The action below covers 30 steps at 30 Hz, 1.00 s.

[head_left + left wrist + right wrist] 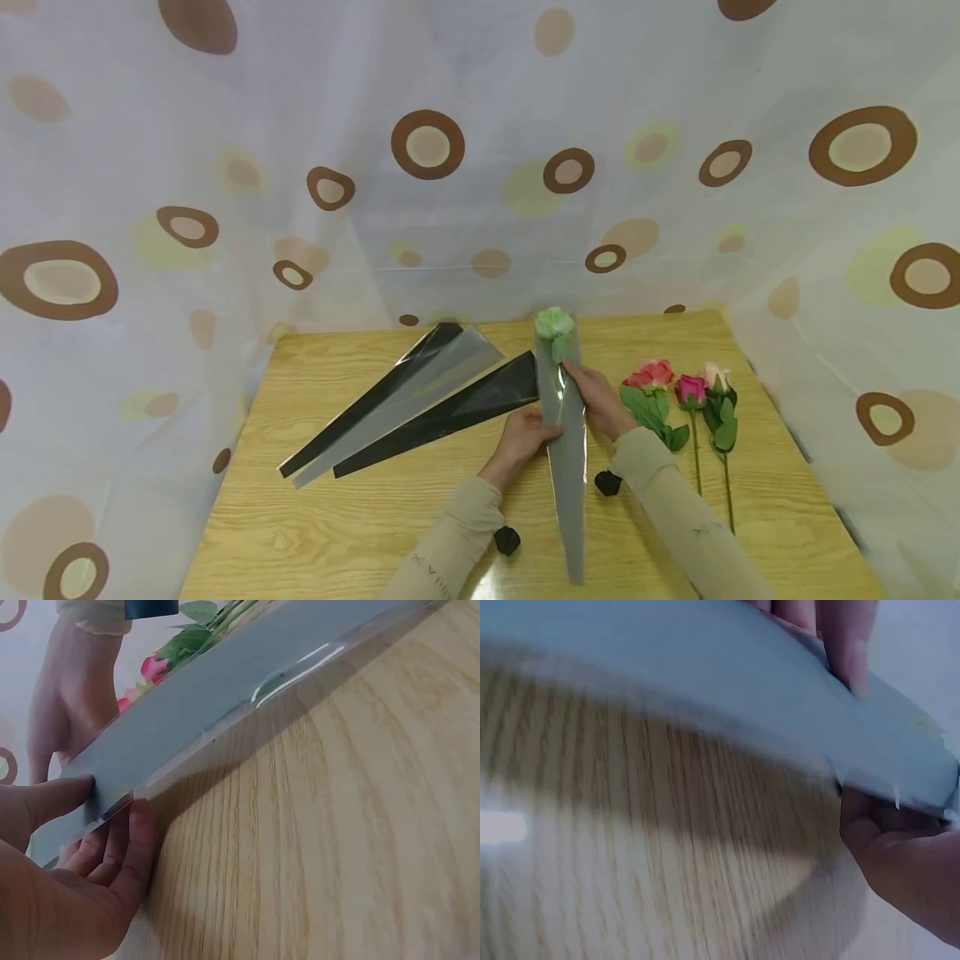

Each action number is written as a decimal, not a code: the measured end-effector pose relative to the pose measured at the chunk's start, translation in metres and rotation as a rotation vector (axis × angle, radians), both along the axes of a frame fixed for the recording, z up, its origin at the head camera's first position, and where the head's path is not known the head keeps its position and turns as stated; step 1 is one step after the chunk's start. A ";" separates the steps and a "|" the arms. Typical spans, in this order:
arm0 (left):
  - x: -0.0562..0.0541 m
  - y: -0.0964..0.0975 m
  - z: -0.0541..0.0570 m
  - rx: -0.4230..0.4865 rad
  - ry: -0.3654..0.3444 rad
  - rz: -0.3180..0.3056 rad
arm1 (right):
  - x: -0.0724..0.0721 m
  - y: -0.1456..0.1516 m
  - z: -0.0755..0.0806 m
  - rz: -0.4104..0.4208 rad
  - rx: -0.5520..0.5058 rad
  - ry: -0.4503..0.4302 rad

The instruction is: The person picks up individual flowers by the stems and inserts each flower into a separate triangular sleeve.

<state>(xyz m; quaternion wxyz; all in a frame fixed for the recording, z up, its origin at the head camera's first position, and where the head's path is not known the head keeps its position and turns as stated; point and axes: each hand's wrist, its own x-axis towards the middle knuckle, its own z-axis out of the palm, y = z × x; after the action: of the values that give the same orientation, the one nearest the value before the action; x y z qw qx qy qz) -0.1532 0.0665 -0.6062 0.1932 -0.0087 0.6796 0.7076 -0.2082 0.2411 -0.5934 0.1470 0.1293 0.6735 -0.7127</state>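
A narrow grey, clear-fronted flower sleeve (pixel 572 492) stretches lengthwise between both hands, tapering toward the near edge of the table. A pale green artificial flower (pixel 553 322) shows at its wide far end, its leaf (pixel 559 348) just below. My left hand (pixel 521 435) pinches the sleeve's left edge, thumb on top and fingers beneath, as the left wrist view shows. Higher up, my right hand (pixel 597 400) grips the right edge close to the flower. In the right wrist view, the fingers of that hand (pixel 904 859) are partly hidden behind the sleeve (pixel 705 667).
Left of the hands lie black sleeves (pixel 450 412) and another grey sleeve (pixel 405 408), fanned out. To the right are a coral flower (pixel 651 375), a magenta rose (pixel 690 390) and a pale pink rose (pixel 716 377). Two small black objects (pixel 507 541) sit near the forearms.
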 end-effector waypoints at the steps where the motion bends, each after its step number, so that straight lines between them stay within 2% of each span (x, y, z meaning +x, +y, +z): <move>1: -0.001 0.003 -0.001 0.006 -0.006 0.002 | -0.001 0.001 0.000 -0.004 0.008 -0.001; 6: -0.008 0.013 -0.002 0.005 -0.040 0.016 | -0.003 0.004 0.001 -0.011 0.053 -0.012; 11: -0.014 0.020 0.001 -0.034 -0.045 0.024 | -0.004 0.009 -0.003 -0.005 0.080 -0.009; 20: -0.024 0.028 0.002 -0.067 -0.076 0.012 | 0.001 0.018 -0.010 -0.061 0.042 -0.004; 24: -0.027 0.030 -0.001 -0.109 -0.053 0.018 | 0.005 0.016 -0.008 -0.072 0.091 0.018; 27: -0.028 0.029 -0.001 -0.134 -0.036 0.019 | 0.010 0.015 -0.006 -0.074 0.168 0.055; 30: -0.028 0.026 0.001 -0.125 -0.042 -0.017 | 0.015 0.015 -0.006 -0.076 0.235 0.076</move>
<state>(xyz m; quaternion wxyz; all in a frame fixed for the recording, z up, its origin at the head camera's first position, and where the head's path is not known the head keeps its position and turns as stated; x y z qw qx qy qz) -0.1813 0.0928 -0.6050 0.2126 -0.0298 0.7183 0.6617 -0.1930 0.2561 -0.5995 0.0781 0.1441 0.7519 -0.6385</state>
